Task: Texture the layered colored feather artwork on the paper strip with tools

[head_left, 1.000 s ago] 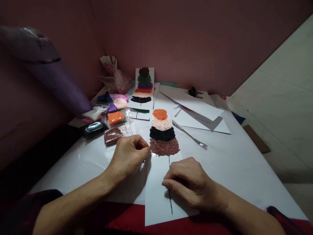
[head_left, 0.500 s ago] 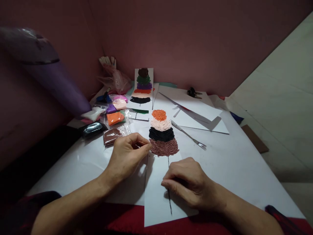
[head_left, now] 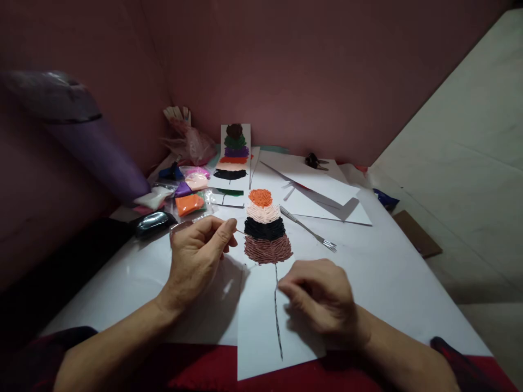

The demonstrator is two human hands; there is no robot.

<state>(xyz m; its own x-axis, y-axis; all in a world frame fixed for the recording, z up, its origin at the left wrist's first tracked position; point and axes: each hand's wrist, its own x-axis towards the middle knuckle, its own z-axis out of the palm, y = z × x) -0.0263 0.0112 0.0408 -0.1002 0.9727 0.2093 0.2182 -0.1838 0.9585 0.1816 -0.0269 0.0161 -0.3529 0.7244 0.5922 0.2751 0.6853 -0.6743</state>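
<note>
A white sheet of paper (head_left: pixel 257 326) lies in front of me, with a drawn dark stem line and a feather-like shape of textured clay (head_left: pixel 268 249) in bands of orange, pale peach, black and brown. My left hand (head_left: pixel 196 258), left of the brown and black bands, pinches a thin toothpick-like stick (head_left: pixel 240 231) whose end points at the clay. Closed over the paper, right of the stem line, is my right hand (head_left: pixel 321 294), thumb against forefinger; whatever it may hold is hidden. A fork (head_left: pixel 310 228) rests right of the clay bands.
Clay packets, including an orange one (head_left: pixel 190 204), lie at the left near a black packet (head_left: pixel 153 224). A similar layered clay picture (head_left: pixel 235 155) stands behind. Folded white paper (head_left: pixel 327 204) and keys (head_left: pixel 315 161) are at the back right. A purple roll (head_left: pixel 98 147) leans left.
My left hand has drawn back left and up from the brown band, and the thin stick now shows. My right hand has lifted slightly to the right off the stem line. The view has shifted slightly.
</note>
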